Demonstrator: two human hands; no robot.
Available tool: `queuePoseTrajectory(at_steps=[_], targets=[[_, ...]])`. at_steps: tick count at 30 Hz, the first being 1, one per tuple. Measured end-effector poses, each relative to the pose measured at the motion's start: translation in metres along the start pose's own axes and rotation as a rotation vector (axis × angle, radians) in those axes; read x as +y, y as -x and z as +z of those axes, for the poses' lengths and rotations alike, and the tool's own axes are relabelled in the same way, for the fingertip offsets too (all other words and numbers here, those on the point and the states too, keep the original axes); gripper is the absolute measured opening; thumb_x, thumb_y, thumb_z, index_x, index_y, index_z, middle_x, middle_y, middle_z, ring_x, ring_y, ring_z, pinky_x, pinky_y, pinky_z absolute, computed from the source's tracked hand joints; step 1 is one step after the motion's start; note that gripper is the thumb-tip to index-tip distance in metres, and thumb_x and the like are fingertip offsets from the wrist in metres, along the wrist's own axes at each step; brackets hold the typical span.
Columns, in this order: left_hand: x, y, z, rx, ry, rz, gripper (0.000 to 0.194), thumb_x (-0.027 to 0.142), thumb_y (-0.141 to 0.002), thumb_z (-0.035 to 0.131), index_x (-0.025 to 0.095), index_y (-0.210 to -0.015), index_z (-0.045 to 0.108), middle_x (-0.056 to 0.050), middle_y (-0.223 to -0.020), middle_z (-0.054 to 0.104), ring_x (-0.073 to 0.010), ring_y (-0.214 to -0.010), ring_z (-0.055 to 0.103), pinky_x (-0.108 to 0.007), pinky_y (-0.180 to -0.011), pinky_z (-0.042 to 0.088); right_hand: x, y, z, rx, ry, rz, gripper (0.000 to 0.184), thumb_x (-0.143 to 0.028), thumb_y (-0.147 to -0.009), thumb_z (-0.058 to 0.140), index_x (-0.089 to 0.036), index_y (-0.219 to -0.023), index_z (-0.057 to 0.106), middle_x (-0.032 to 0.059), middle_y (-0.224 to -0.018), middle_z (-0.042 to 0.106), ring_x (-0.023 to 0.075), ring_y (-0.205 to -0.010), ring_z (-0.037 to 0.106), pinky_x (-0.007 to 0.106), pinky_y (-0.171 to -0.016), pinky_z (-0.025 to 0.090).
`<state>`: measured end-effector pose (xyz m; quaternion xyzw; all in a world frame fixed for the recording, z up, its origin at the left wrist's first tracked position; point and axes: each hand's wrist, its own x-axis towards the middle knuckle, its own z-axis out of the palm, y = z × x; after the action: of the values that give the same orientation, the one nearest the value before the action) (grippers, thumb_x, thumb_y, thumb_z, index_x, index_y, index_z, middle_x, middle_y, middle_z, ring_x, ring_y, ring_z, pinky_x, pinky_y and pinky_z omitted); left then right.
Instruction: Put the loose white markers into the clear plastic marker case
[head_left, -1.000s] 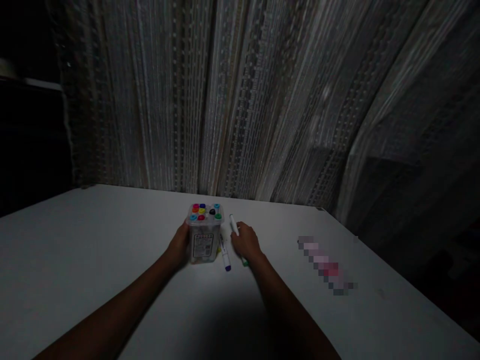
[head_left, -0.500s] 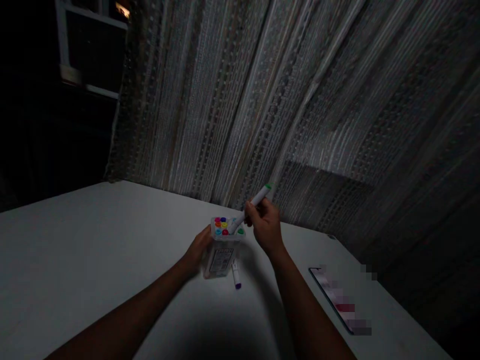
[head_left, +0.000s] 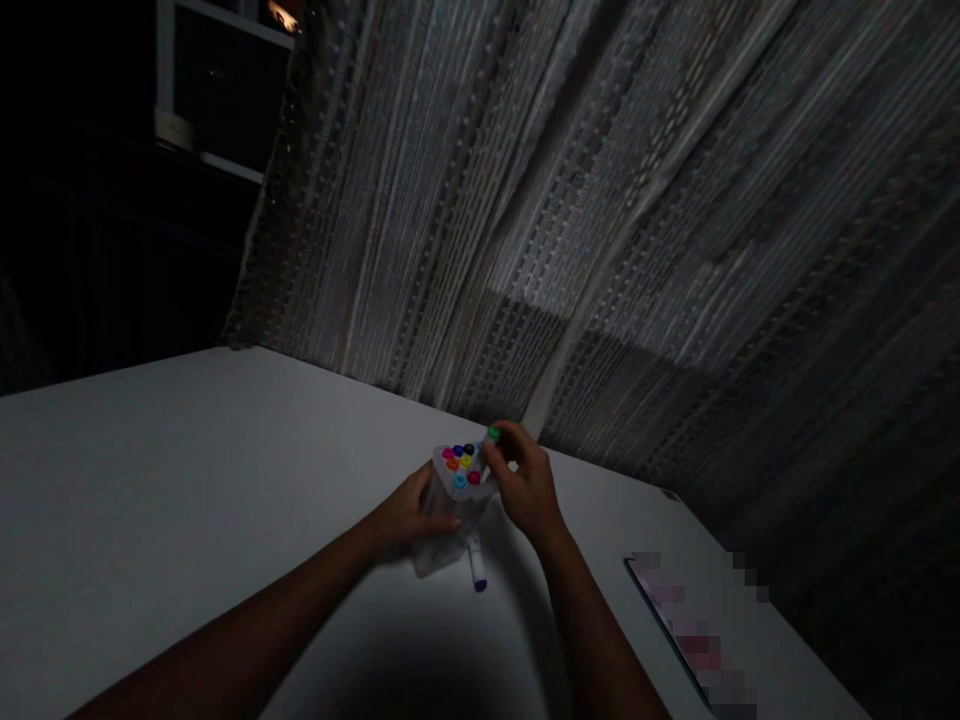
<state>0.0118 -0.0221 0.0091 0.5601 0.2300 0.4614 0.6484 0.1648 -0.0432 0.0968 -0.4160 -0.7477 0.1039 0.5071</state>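
A clear plastic marker box (head_left: 450, 520) stands tilted on the white table (head_left: 187, 480), with several coloured marker caps (head_left: 460, 465) showing at its top. My left hand (head_left: 409, 515) grips the box's near-left side. My right hand (head_left: 525, 485) pinches a green-capped marker (head_left: 493, 436) whose lower part is down inside the box at its right corner. A purple-tipped marker (head_left: 475, 570) lies on the table just in front of the box.
A phone-like flat object (head_left: 675, 620), partly blurred, lies on the table to the right near the edge. A patterned curtain (head_left: 562, 220) hangs right behind the table. A dark window frame (head_left: 210, 90) is at the upper left.
My right hand lifted the green-capped marker from the table beside the box and has pushed it down into the box. The box has tilted in my left hand. The camera view shifted.
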Motion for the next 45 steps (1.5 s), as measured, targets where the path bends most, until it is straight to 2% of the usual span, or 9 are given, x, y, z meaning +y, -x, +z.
queuePoseTrajectory(at_steps=[6,12,18,22,28,33,38,42,45], targets=[[-0.001,-0.001,0.0,-0.002,-0.151,-0.043,0.095,0.036,-0.041,0.086,0.024,-0.124,0.041,-0.008,-0.135,0.045,-0.0172,-0.122,0.053,-0.041,-0.121,0.039,0.001,0.011,0.005,0.074,-0.036,-0.044,0.013,-0.025,-0.081,0.053,-0.018,-0.077,0.063,0.0045,-0.087,0.057,0.0144,-0.084,0.055,0.028,-0.075,0.045],[-0.001,-0.001,0.001,0.05,-0.214,-0.046,0.092,0.038,-0.042,0.086,0.023,-0.122,0.042,-0.008,-0.134,0.047,-0.0169,-0.119,0.055,-0.042,-0.12,0.041,0.006,0.021,-0.002,0.142,-0.027,-0.034,0.017,-0.025,-0.084,0.05,-0.018,-0.086,0.064,0.0072,-0.095,0.06,0.0159,-0.092,0.056,0.029,-0.076,0.046],[-0.004,-0.001,-0.001,0.086,-0.191,-0.023,0.094,0.041,-0.043,0.085,0.02,-0.123,0.039,-0.012,-0.133,0.047,-0.0177,-0.118,0.056,-0.041,-0.117,0.043,0.044,0.033,-0.006,0.084,-0.054,0.326,0.03,-0.031,-0.081,0.046,-0.013,-0.101,0.06,0.0103,-0.098,0.063,0.0172,-0.083,0.058,0.029,-0.067,0.048],[-0.007,-0.004,-0.002,0.11,-0.196,-0.022,0.091,0.044,-0.046,0.082,0.019,-0.122,0.039,-0.012,-0.131,0.049,-0.017,-0.117,0.056,-0.034,-0.111,0.049,0.066,0.045,0.001,-0.132,0.174,0.482,0.033,-0.027,-0.078,0.05,-0.012,-0.105,0.061,0.0085,-0.092,0.065,0.0166,-0.08,0.059,0.028,-0.071,0.046],[-0.002,-0.006,0.0,0.159,-0.218,-0.063,0.084,0.039,-0.044,0.083,0.019,-0.116,0.044,-0.011,-0.124,0.054,-0.0163,-0.109,0.06,-0.042,-0.114,0.045,0.074,0.058,0.016,-0.386,0.537,0.472,0.041,-0.027,-0.077,0.055,-0.012,-0.115,0.06,0.0108,-0.098,0.065,0.0215,-0.092,0.059,0.031,-0.079,0.043],[-0.001,-0.005,-0.005,0.2,-0.208,-0.048,0.085,0.039,-0.043,0.084,0.019,-0.115,0.045,-0.01,-0.123,0.056,-0.0187,-0.11,0.06,-0.047,-0.114,0.043,0.074,0.06,0.016,-0.365,0.548,0.457,0.043,-0.026,-0.082,0.051,-0.015,-0.124,0.055,0.0113,-0.111,0.06,0.0201,-0.1,0.057,0.03,-0.087,0.041],[-0.002,-0.006,-0.006,0.234,-0.201,-0.007,0.087,0.041,-0.041,0.085,0.019,-0.115,0.045,-0.011,-0.122,0.056,-0.0215,-0.11,0.06,-0.048,-0.112,0.045,0.068,0.064,0.018,-0.39,0.556,0.316,0.035,-0.035,-0.08,0.055,-0.016,-0.107,0.064,0.0101,-0.108,0.057,0.0216,-0.103,0.053,0.031,-0.089,0.042],[0.0,-0.006,-0.005,0.238,-0.196,0.002,0.088,0.044,-0.039,0.085,0.02,-0.114,0.046,-0.009,-0.123,0.056,-0.0225,-0.114,0.059,-0.053,-0.116,0.039,0.068,0.067,0.022,-0.422,0.656,0.317,0.029,-0.031,-0.076,0.055,-0.012,-0.095,0.067,0.0132,-0.107,0.056,0.0266,-0.104,0.05,0.035,-0.085,0.045],[0.001,-0.005,-0.005,0.233,-0.203,-0.003,0.089,0.047,-0.039,0.085,0.02,-0.114,0.046,-0.009,-0.124,0.056,-0.0209,-0.113,0.06,-0.049,-0.116,0.042,0.07,0.067,0.023,-0.414,0.694,0.319,0.028,-0.028,-0.075,0.053,-0.01,-0.09,0.068,0.0145,-0.106,0.056,0.0273,-0.104,0.05,0.035,-0.084,0.045]])
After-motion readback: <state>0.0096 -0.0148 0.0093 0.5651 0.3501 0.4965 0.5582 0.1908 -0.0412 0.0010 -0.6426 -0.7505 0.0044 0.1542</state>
